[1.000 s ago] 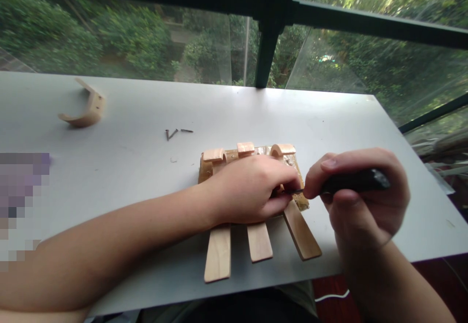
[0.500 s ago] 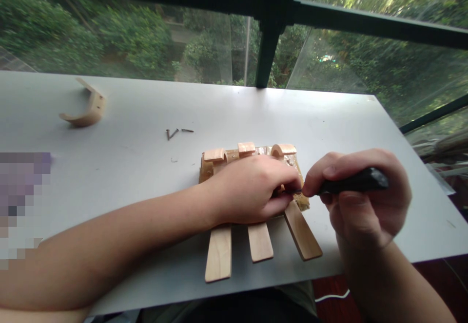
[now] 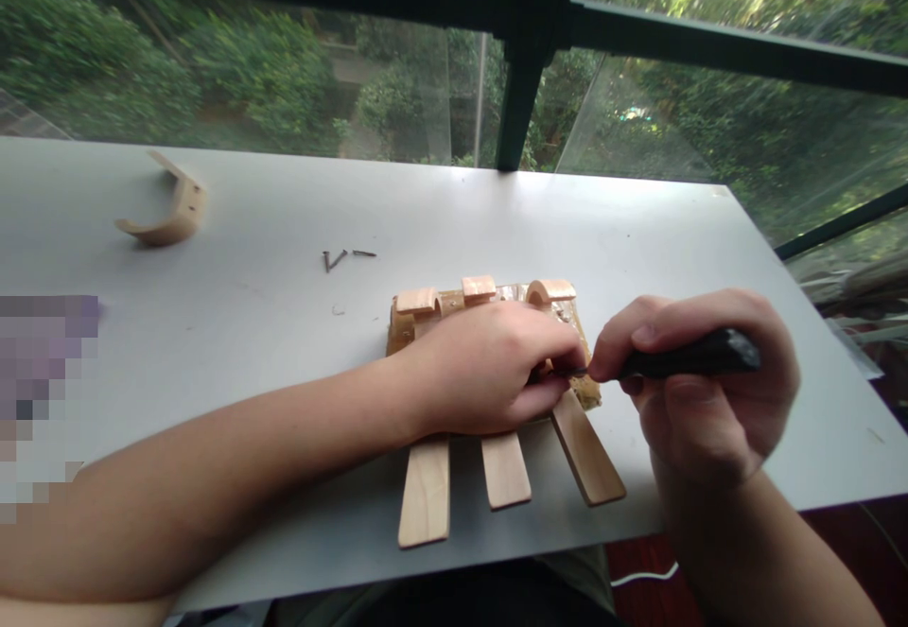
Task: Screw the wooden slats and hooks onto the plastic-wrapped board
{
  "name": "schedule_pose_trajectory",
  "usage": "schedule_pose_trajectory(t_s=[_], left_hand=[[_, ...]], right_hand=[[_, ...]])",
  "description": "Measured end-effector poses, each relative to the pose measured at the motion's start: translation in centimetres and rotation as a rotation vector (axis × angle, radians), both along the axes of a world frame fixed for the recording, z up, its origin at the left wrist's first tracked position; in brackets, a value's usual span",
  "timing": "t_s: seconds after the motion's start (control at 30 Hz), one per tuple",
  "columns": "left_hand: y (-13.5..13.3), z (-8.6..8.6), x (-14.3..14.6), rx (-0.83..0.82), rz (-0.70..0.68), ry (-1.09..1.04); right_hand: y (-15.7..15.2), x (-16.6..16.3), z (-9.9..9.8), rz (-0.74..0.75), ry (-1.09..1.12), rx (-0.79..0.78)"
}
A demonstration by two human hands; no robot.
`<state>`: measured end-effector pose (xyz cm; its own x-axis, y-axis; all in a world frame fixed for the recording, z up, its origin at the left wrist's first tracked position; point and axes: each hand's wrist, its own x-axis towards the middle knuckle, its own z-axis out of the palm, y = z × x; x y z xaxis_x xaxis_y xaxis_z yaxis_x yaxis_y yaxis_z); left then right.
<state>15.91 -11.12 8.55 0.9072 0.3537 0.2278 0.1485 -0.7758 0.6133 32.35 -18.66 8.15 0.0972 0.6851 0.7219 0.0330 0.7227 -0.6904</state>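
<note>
My right hand (image 3: 702, 386) is wrapped round the black handle of a screwdriver (image 3: 699, 355), which lies nearly level and points left. Its thin shaft runs toward the fingertips of my left hand (image 3: 497, 362). Those fingers are pinched together at the tip, and what is between them is hidden. Under my left hand sits a block wrapped in shiny brown tape (image 3: 587, 391). Three wooden pieces with curved tops lie across it: a left one (image 3: 426, 495), a middle one (image 3: 506, 476) and a right one (image 3: 590, 457). Their flat ends stick out toward me.
Several loose screws (image 3: 337, 260) lie on the white table (image 3: 270, 315) beyond the block. A curved wooden piece with two holes (image 3: 177, 216) rests at the far left. A dark window frame (image 3: 529, 60) runs along the table's back edge. A blurred-out purple patch (image 3: 49, 343) is at the left.
The screwdriver handle has shifted very slightly right and turned a little in my right hand. My left hand and the wooden pieces stay where they were.
</note>
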Motion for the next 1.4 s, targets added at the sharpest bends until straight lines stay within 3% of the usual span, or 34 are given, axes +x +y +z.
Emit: schedule_pose_trajectory(t_s=[1.4], left_hand=[[-0.01, 0.15, -0.04, 0.034, -0.005, -0.006]], right_hand=[[-0.09, 0.12, -0.11, -0.053, -0.055, -0.035]])
